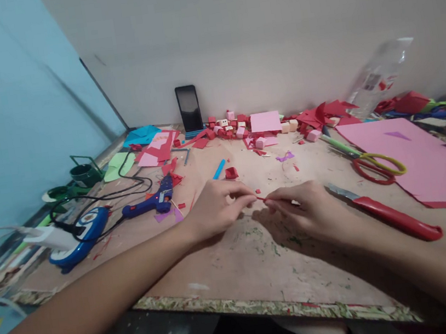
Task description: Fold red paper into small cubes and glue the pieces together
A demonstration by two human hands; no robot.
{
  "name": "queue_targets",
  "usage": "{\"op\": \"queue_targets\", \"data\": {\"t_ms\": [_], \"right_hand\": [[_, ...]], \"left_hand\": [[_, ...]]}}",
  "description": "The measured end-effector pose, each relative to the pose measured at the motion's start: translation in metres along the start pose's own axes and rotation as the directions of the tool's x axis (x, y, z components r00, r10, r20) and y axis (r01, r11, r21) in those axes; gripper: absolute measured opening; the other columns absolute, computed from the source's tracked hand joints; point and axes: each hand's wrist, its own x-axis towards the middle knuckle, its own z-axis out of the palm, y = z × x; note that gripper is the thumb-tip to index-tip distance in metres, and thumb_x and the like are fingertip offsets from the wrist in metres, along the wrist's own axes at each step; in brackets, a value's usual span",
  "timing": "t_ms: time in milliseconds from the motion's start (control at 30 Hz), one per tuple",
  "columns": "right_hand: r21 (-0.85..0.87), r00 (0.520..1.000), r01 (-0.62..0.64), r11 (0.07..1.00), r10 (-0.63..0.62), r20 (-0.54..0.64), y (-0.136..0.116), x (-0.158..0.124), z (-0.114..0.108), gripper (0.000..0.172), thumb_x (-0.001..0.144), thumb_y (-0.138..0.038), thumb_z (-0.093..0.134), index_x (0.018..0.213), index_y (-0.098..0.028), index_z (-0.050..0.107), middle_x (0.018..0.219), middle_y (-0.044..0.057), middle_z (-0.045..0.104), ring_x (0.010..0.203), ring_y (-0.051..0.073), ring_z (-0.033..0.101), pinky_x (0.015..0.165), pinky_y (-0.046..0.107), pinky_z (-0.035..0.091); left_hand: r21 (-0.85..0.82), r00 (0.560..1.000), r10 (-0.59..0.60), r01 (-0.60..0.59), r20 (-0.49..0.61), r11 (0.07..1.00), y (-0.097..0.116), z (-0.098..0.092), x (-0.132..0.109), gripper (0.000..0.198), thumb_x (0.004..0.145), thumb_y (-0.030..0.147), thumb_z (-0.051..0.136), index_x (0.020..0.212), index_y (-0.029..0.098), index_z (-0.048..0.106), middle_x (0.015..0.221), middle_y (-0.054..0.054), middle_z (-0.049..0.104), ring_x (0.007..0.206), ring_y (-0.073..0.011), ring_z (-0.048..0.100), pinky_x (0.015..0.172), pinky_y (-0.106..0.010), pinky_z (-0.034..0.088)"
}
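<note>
Between both hands, just above the board, a thin red paper strip (pixel 261 198) is pinched at its two ends. My left hand (pixel 225 204) closes thumb and forefinger on its left end. The right end sits in the closed fingertips of my right hand (pixel 301 206). A small folded red paper piece (pixel 231 173) lies beyond my left hand, close to a blue stick (pixel 219 169). A tiny red scrap (pixel 257 191) rests just past the strip. To the right of my right hand lies a red-handled knife (pixel 396 215).
A blue glue gun (pixel 151 202) and a power strip (pixel 79 239) with cables lie left. Scissors (pixel 378 164) and pink paper (pixel 425 160) lie right. At the back are a propped phone (pixel 189 108), small paper cubes (pixel 240 131) and a leaning plastic bottle (pixel 379 79).
</note>
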Motion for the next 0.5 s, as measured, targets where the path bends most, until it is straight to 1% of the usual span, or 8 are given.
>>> {"op": "queue_targets", "data": {"t_ms": [100,167,200,267,367,500], "right_hand": [[-0.028,1.000,0.001,1.000,-0.002,-0.023,0.007,0.002,-0.010,0.030,0.102,-0.029,0.053,0.080,-0.020,0.071,0.069,0.004,0.074,0.059,0.017,0.066,0.063,0.029,0.047],[-0.030,1.000,0.023,0.999,-0.023,-0.007,0.011,0.003,-0.015,0.030,0.102,-0.029,0.052,0.079,-0.020,0.069,0.067,0.003,0.073,0.057,0.016,0.065,0.062,0.028,0.046],[-0.031,0.999,0.032,0.999,-0.032,0.003,0.012,0.003,-0.018,0.031,0.103,-0.029,0.051,0.078,-0.020,0.068,0.065,0.002,0.071,0.056,0.016,0.064,0.062,0.028,0.046],[-0.026,0.999,0.037,0.999,-0.036,0.020,0.013,0.004,-0.021,0.033,0.104,-0.030,0.050,0.078,-0.020,0.067,0.063,0.001,0.069,0.055,0.015,0.062,0.061,0.027,0.045],[-0.008,0.999,0.036,0.999,-0.035,0.028,0.012,0.004,-0.023,0.034,0.106,-0.031,0.049,0.079,-0.020,0.066,0.063,0.001,0.068,0.053,0.013,0.060,0.060,0.026,0.044],[0.026,0.997,0.027,0.999,-0.029,0.072,0.013,0.005,-0.029,0.036,0.106,-0.034,0.049,0.076,-0.020,0.065,0.060,0.000,0.066,0.052,0.013,0.058,0.058,0.026,0.042]], "left_hand": [[-0.080,0.986,-0.151,0.145,-0.075,0.986,0.000,-0.008,0.002,0.019,0.091,0.026,0.072,0.077,0.015,0.078,0.072,-0.003,0.074,0.063,-0.0140,0.065,0.058,-0.023,0.051],[-0.159,0.970,-0.229,0.215,-0.077,0.964,0.001,-0.012,0.004,0.021,0.090,0.030,0.072,0.077,0.015,0.078,0.073,-0.003,0.072,0.064,-0.0145,0.063,0.052,-0.022,0.050],[-0.186,0.966,-0.245,0.226,-0.082,0.956,0.001,-0.014,0.004,0.021,0.090,0.030,0.072,0.076,0.015,0.077,0.073,-0.004,0.071,0.065,-0.0146,0.062,0.050,-0.021,0.049],[-0.182,0.969,-0.226,0.205,-0.102,0.962,0.002,-0.016,0.006,0.022,0.089,0.030,0.072,0.074,0.015,0.076,0.072,-0.004,0.070,0.065,-0.0141,0.061,0.052,-0.021,0.049],[-0.119,0.977,-0.160,0.143,-0.144,0.982,0.005,-0.016,0.007,0.021,0.088,0.026,0.071,0.070,0.014,0.075,0.071,-0.004,0.071,0.067,-0.0140,0.063,0.059,-0.023,0.050],[-0.125,0.974,-0.176,0.159,-0.143,0.979,0.003,-0.018,0.011,0.022,0.088,0.027,0.070,0.070,0.015,0.074,0.069,-0.003,0.070,0.066,-0.0141,0.062,0.060,-0.024,0.049]]}}
